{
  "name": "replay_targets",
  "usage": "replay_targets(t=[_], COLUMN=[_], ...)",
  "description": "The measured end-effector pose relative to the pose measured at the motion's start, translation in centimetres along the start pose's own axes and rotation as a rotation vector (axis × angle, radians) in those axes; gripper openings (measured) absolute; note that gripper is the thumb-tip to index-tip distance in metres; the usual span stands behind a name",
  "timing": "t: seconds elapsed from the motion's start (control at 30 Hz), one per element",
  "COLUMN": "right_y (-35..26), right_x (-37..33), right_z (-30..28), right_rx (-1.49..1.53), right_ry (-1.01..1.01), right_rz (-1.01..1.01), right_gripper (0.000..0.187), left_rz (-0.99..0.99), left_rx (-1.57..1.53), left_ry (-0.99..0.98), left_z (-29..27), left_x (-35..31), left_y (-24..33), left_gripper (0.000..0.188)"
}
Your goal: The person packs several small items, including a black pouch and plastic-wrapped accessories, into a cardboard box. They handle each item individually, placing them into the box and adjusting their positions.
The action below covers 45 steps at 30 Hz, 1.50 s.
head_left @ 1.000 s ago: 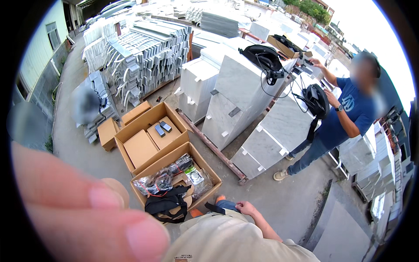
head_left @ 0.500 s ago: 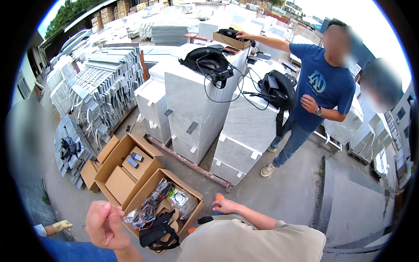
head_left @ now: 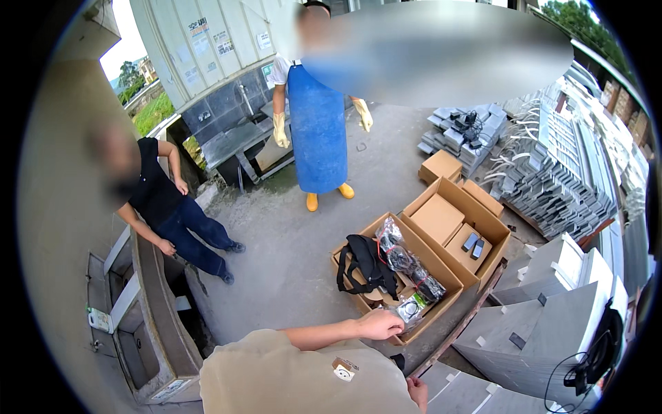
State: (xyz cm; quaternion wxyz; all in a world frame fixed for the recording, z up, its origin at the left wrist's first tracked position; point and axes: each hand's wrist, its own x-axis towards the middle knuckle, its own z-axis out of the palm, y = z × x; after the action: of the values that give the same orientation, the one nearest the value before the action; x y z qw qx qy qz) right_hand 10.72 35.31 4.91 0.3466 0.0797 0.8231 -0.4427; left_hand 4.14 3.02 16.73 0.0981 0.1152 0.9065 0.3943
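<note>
In front of my body, my left hand (head_left: 380, 323) hangs over the near edge of an open cardboard box (head_left: 452, 279), its fingers curled in and no object visible in them. Closest to it is a clear plastic bag (head_left: 412, 308) with a green and white card and a cable. Black straps (head_left: 370, 265) and plastic-wrapped black bundles (head_left: 407, 262) lie in the same box. At the lower edge, next to white stone slabs, my right hand (head_left: 416, 393) is partly cut off; its grip is hidden.
Behind the box is a larger carton (head_left: 493, 252) with two small dark devices (head_left: 473, 245). A person in a blue apron (head_left: 317, 131) and gloves stands ahead; another in black (head_left: 165, 186) stands left by a stone sink (head_left: 148, 345). Stacked slabs (head_left: 531, 324) fill the right.
My view has swung left, so the boxes now appear right of centre. My left hand has lowered from its raised position to the box edge. The person in the blue shirt is out of view.
</note>
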Motion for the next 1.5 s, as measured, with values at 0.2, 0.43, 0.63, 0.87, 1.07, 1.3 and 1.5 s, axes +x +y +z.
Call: replay_targets(t=[0.2,0.43,0.63,0.87,1.07,1.3,1.5], right_y=[-1.5,-5.4,-3.9,-6.4,-0.5,2.1,2.0], right_x=[2.0,2.5,3.2,1.8,-0.1,-9.7,-13.5], right_z=[2.7,7.5,11.7,12.7,12.9,16.8,20.6], right_rx=[-0.1,-0.217,-0.263,-0.19,-0.157,0.172,0.658], right_ry=[-0.014,-0.017,0.015,0.09,0.26,0.24,0.368], right_rz=[-0.051,0.035,-0.033,0.055,0.243,0.569,0.668], right_gripper=[0.026,0.027,0.03,0.031,0.041,0.055,0.067], left_rz=[-0.101,-0.096,-0.112,-0.03,0.01,0.208,0.247], left_rx=[0.048,0.036,0.022,0.036,0.001,-0.005,0.046], left_ry=[0.015,0.004,0.014,-0.071,-0.197,-0.465,-0.625], left_z=[-0.1,-3.3,-5.4,-5.6,-3.3,1.1,2.7], left_x=[-4.5,-6.3,-8.0,-6.2,-2.9,0.5,2.8], left_y=[-5.2,-10.3,-11.7,-13.3,-11.4,-11.5,-9.8], left_gripper=[0.017,0.017,0.017,0.019,0.018,0.018,0.022])
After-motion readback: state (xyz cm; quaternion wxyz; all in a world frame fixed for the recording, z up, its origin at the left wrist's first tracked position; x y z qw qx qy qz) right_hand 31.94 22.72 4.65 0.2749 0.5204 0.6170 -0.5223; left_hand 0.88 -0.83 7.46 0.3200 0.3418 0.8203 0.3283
